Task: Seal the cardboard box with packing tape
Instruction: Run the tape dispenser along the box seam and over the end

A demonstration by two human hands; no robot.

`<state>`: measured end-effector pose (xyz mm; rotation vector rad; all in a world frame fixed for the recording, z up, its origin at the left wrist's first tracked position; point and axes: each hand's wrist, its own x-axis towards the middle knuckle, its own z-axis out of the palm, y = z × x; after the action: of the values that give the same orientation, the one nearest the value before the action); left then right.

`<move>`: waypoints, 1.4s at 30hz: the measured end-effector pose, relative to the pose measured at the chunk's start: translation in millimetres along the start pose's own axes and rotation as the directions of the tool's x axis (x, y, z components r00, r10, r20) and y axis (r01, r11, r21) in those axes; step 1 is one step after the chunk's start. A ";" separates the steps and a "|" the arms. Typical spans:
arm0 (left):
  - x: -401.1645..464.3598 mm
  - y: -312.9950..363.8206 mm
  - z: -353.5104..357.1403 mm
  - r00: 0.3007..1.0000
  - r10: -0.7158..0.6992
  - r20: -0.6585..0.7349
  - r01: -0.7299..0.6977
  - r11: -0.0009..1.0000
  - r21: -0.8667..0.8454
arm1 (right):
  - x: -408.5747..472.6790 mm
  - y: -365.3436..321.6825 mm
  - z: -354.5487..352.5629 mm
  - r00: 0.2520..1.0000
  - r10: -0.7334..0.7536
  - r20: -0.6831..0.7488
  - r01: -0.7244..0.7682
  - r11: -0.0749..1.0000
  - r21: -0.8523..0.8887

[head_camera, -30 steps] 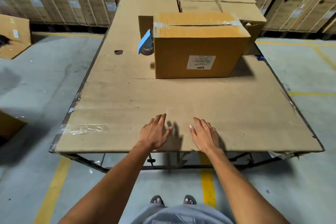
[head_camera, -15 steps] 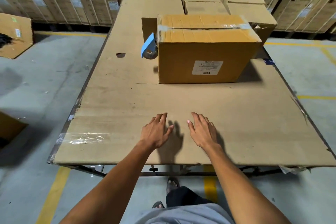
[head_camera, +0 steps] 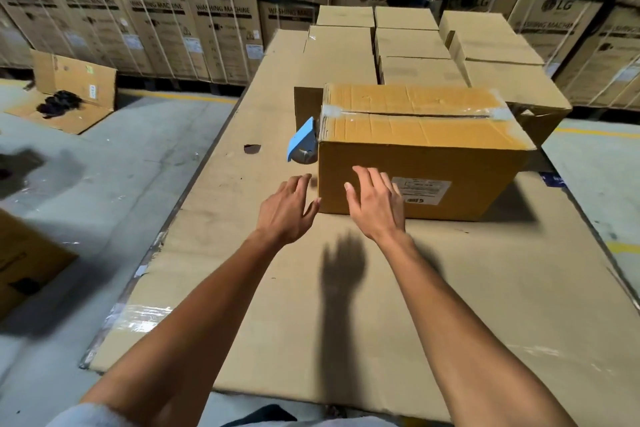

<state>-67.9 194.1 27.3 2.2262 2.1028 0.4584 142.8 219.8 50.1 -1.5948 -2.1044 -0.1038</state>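
Both hands reach out empty with fingers spread: the left hand (head_camera: 287, 210) short of the tape dispenser (head_camera: 302, 144), the right hand (head_camera: 375, 204) before the box (head_camera: 420, 152). Reaching seems underway; next, the left fingers likely need to grasp the dispenser just beyond them.

This is a warehouse or goods depot. Tall brown cardboard cartons (head_camera: 221, 28) printed with "LG" and "WASHING MACHINE" stand stacked in rows along the whole back wall, bound with dark straps. The grey concrete floor (head_camera: 104, 191) carries painted yellow lane lines (head_camera: 180, 96). A long bench topped with flat brown corrugated cardboard sheeting (head_camera: 415, 305) serves as a packing station, with a group of plain closed brown cardboard boxes (head_camera: 412, 42) lined up at its far end. A flattened, opened cardboard carton (head_camera: 74, 87) lies on the floor at left.
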 end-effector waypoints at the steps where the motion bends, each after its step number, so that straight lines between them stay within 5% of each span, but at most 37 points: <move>1: 9.9 -3.1 -5.3 1.000 0.017 -0.026 -0.017 1.000 0.013 | 12.2 -4.2 -1.6 1.000 -0.017 -0.024 0.017 1.000 0.005; 7: 66.0 -29.4 -32.9 0.991 0.067 -0.115 -0.063 0.997 0.043 | 83.3 -34.1 -8.0 0.996 -0.034 -0.076 0.029 0.998 -0.063; 16: 99.4 -76.4 -36.7 0.985 0.163 -0.059 -0.162 0.986 0.031 | 137.7 -70.1 19.4 0.971 0.126 0.204 -0.086 0.977 -0.194; 25: 114.2 -107.4 -30.0 0.951 0.308 -0.011 -0.308 0.950 -0.050 | 116.2 -81.0 11.6 0.957 0.200 0.209 -0.147 0.959 -0.242; 35: 94.4 -100.2 -3.1 0.812 0.584 -0.002 -0.574 0.798 -0.186 | 57.0 -66.2 -20.0 0.961 0.223 0.164 -0.173 0.946 -0.273; 42: 93.2 -99.5 8.4 0.769 0.639 -0.012 -0.621 0.743 -0.250 | 63.8 -82.6 -14.0 0.953 0.272 0.133 -0.222 0.926 -0.305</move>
<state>-159.1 294.7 13.0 2.6942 1.1100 0.5997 59.1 245.5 108.5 -2.1001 -2.0653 -0.1986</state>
